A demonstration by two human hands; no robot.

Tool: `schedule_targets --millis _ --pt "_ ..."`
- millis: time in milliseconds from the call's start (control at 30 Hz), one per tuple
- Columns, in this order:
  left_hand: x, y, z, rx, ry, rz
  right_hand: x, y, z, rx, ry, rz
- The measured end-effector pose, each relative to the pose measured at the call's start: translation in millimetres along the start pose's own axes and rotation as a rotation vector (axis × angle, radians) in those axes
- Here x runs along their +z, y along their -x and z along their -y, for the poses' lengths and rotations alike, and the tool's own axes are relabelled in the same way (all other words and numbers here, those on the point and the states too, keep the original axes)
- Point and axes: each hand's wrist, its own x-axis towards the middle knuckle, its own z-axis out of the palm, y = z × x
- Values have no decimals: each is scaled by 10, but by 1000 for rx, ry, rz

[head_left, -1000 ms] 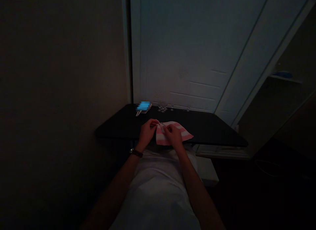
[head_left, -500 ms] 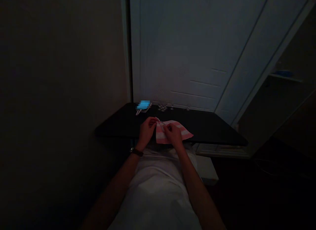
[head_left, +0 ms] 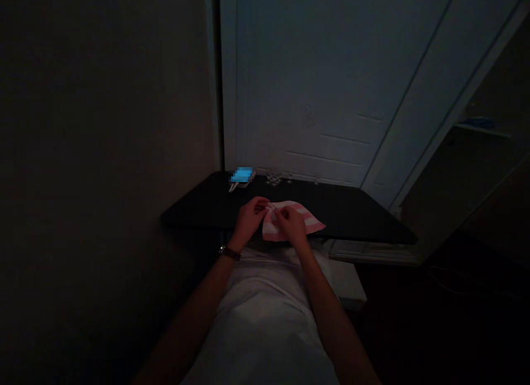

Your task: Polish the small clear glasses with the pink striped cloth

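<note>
A pink and white striped cloth (head_left: 306,219) lies on a black table (head_left: 351,217) right in front of me. My left hand (head_left: 249,219), with a watch on its wrist, and my right hand (head_left: 292,224) meet at the cloth's near left corner. Both hands have their fingers pinched together around something small and pale between them, too dim to name. The room is very dark.
A blue-lit object (head_left: 242,175) sits at the table's far left corner, with a few small glass-like items (head_left: 275,179) beside it along the back edge. A white panelled door (head_left: 314,98) stands behind the table. A wall closes in on the left, shelving on the right.
My hands have stayed at the cloth's corner with only slight finger movement; the view has shifted a little.
</note>
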Motion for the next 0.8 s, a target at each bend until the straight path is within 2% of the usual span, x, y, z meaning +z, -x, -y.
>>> schedule_targets --millis 300,600,800 --pt "0 0 4 1 -19 4 7 1 -4 6 -3 2" --pt "-15 -40 13 -24 113 9 -13 7 9 -20 -6 -12" --pt "-19 -42 4 -42 115 -25 -1 1 -8 -20 -27 -4"
